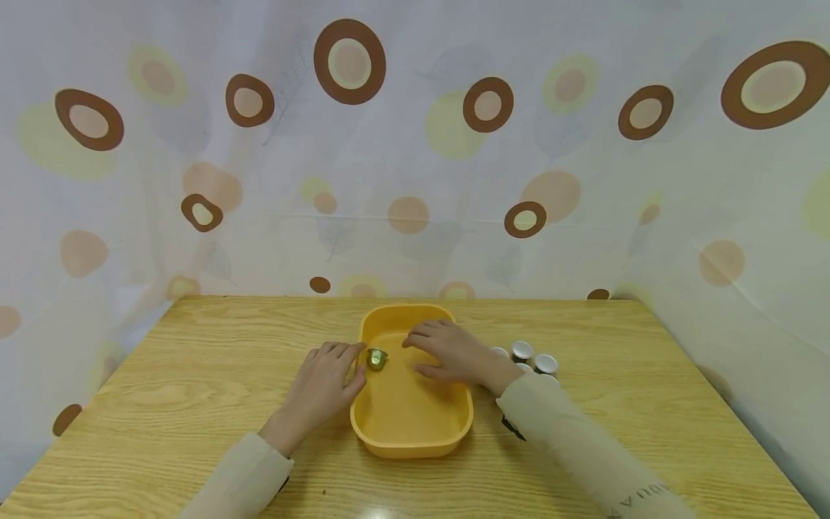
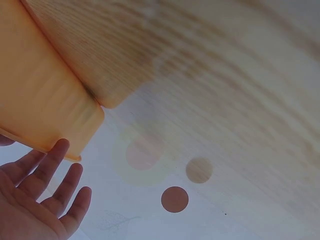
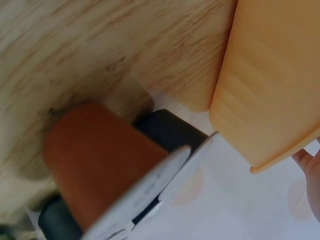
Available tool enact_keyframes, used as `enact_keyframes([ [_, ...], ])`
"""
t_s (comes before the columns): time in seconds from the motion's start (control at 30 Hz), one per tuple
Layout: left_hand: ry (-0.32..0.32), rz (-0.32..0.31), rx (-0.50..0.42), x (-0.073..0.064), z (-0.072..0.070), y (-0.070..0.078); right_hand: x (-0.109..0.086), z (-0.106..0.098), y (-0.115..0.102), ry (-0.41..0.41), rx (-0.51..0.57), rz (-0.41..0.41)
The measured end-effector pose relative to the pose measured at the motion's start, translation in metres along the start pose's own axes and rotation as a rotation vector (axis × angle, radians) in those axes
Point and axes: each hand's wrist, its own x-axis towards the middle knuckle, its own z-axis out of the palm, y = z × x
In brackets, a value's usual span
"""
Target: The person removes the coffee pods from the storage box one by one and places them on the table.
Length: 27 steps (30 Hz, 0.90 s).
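Observation:
A yellow tray stands on the table with one shiny gold-green coffee capsule inside, close to its left wall. My left hand is at the tray's left rim beside that capsule, holding nothing. In the left wrist view its fingers are spread, one of them at the rim. Over the right half of the tray reaches my right hand, fingers loosely bent and nothing visible in them. The right wrist view shows only part of that hand by the tray rim.
Right of the tray, several coffee capsules stand lid up, partly hidden by my right forearm. A brown capsule and a dark one show close to the right wrist. A patterned curtain hangs behind the wooden table.

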Motion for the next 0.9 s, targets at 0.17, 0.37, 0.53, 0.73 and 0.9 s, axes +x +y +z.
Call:
enact_keyframes([
  [0.17, 0.002, 0.002, 0.0, -0.001, -0.001, 0.0, 0.008, 0.002, -0.003, -0.016, 0.016, -0.003],
  [0.37, 0.002, 0.004, -0.003, -0.001, -0.002, 0.0, 0.018, 0.005, -0.006, -0.061, 0.042, 0.004],
  [0.53, -0.001, 0.007, -0.004, 0.0, -0.003, 0.001, 0.025, 0.006, -0.009, -0.088, 0.042, -0.003],
  [0.73, -0.006, 0.005, 0.001, 0.0, -0.003, 0.001, 0.03, 0.008, -0.011, -0.127, 0.047, 0.0],
  [0.9, -0.018, -0.005, 0.003, 0.0, -0.003, 0.0, 0.034, 0.012, -0.01, -0.16, 0.029, 0.004],
])
